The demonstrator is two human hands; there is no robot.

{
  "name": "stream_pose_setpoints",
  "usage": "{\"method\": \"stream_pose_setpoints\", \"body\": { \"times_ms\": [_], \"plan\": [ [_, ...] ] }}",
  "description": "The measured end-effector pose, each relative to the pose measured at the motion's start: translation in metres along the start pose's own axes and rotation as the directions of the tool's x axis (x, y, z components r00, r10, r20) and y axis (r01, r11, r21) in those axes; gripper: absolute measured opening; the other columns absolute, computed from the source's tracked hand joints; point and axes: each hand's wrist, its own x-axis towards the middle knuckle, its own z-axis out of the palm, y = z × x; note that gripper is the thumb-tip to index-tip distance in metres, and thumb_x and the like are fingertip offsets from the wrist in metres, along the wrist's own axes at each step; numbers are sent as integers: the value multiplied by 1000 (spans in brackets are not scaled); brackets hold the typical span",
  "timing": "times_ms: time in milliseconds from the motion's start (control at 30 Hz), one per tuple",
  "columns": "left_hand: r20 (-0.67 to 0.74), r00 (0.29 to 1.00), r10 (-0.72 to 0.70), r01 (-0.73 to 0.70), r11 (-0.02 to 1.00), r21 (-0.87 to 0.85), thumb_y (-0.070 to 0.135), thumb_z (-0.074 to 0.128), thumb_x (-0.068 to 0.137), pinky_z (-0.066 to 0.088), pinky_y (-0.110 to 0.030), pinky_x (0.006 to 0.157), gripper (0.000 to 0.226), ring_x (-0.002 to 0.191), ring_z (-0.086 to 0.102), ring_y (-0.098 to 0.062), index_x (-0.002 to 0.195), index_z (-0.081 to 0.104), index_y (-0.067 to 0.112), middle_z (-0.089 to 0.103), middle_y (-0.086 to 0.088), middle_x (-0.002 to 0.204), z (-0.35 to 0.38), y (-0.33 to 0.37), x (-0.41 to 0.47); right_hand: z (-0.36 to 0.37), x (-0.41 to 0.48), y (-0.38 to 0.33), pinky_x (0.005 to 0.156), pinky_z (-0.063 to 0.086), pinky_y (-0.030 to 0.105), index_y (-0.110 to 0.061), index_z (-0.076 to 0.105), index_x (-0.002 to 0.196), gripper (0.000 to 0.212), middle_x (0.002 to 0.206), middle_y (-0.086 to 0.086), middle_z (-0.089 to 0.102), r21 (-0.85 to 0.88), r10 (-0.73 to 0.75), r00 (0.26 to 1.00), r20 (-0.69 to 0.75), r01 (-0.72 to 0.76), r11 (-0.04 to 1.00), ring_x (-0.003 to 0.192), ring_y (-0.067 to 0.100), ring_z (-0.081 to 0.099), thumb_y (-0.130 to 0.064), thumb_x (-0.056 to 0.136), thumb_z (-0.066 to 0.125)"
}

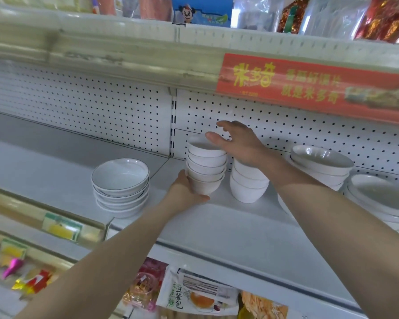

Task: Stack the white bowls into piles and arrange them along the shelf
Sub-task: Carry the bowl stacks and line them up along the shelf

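Observation:
A tall pile of several small white bowls (206, 168) stands mid-shelf on the white shelf (217, 226). My left hand (186, 192) grips the bottom bowl of that pile from the left and underneath. My right hand (237, 142) hovers with spread fingers over the pile's top rim and above a second, shorter pile of small bowls (247, 185) just to the right; whether it touches the rim I cannot tell. A pile of wide shallow bowls with dark rims (121, 187) sits to the left.
Larger white bowls are piled at the right (323, 164) and at the far right edge (382, 199). A perforated back panel (101, 107) closes the shelf behind. A red banner (309, 86) hangs on the shelf above. Packaged goods (198, 293) lie below the shelf lip.

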Motion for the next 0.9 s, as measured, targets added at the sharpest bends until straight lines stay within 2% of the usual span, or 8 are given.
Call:
{"method": "stream_pose_setpoints", "body": {
  "times_ms": [67, 133, 200, 300, 467, 633, 767, 900],
  "plan": [
    [12, 1000, 25, -26, 998, 49, 24, 86, 70, 40, -26, 79, 78, 110, 57, -22, 128, 36, 6, 55, -2, 115, -2, -4, -9, 3, -4, -5, 114, 26, 41, -22, 45, 145, 63, 142, 7, 49, -38, -39, 996, -80, 36, 999, 135, 24, 39, -61, 96, 43],
    [24, 998, 66, -68, 992, 106, 26, 84, 74, 39, -25, 84, 85, 123, 52, -25, 137, 32, 3, 53, -8, 126, -5, -5, -22, 9, -11, -11, 114, 26, 40, -19, 49, 142, 61, 139, 7, 53, -69, -77, 987, -138, 68, 995, 134, 25, 40, -58, 96, 45],
    [16, 993, 121, -122, 978, 170, 30, 83, 75, 35, -23, 90, 91, 130, 46, -23, 144, 30, 3, 47, -10, 140, -9, -6, -37, 15, -19, -19, 112, 29, 42, -17, 54, 138, 71, 132, 7, 58, -88, -100, 979, -179, 85, 992, 129, 24, 46, -67, 91, 40],
    [25, 971, 236, -236, 947, 220, 32, 81, 77, 35, -25, 100, 82, 130, 47, -22, 144, 39, 11, 49, -6, 142, -19, -12, -58, 20, -34, -34, 110, 29, 39, -15, 58, 133, 89, 122, 8, 61, -87, -122, 966, -230, 104, 991, 124, 27, 47, -77, 77, 27],
    [0, 861, 509, -504, 853, 137, 23, 80, 79, 53, -30, 85, 38, 99, 64, -14, 114, 68, 14, 68, -2, 109, -52, -20, -97, 30, -49, -64, 113, 26, 35, -18, 57, 135, 54, 120, 3, 63, -27, -90, 953, -290, 85, 996, 128, 24, 41, -54, 94, 53],
    [-265, 729, 631, -624, 772, 122, 24, 77, 80, 54, -32, 68, 22, 69, 61, -10, 98, 65, 23, 58, 6, 82, -102, -39, -130, 54, -65, -104, 107, 30, 35, -20, 56, 136, 60, 117, 2, 64, 8, -99, 960, -261, 105, 994, 124, 25, 44, -59, 90, 55],
    [-455, 729, 512, -539, 838, 78, 38, 76, 75, 53, -37, 70, 44, 77, 58, -13, 110, 52, 29, 50, 8, 91, -141, -70, -137, 73, -77, -137, 106, 31, 35, -20, 48, 141, 68, 121, 5, 62, -25, -79, 984, -162, 76, 997, 124, 25, 46, -61, 88, 59],
    [-403, 845, 351, -350, 933, 77, 59, 80, 61, 47, -38, 97, 99, 115, 47, -15, 139, 36, 16, 41, 2, 124, -165, -98, -125, 89, -74, -152, 112, 31, 40, -18, 34, 150, 92, 141, 5, 52, 15, -15, 999, 52, 14, 1000, 133, 26, 43, -73, 80, 57]
  ]
}}
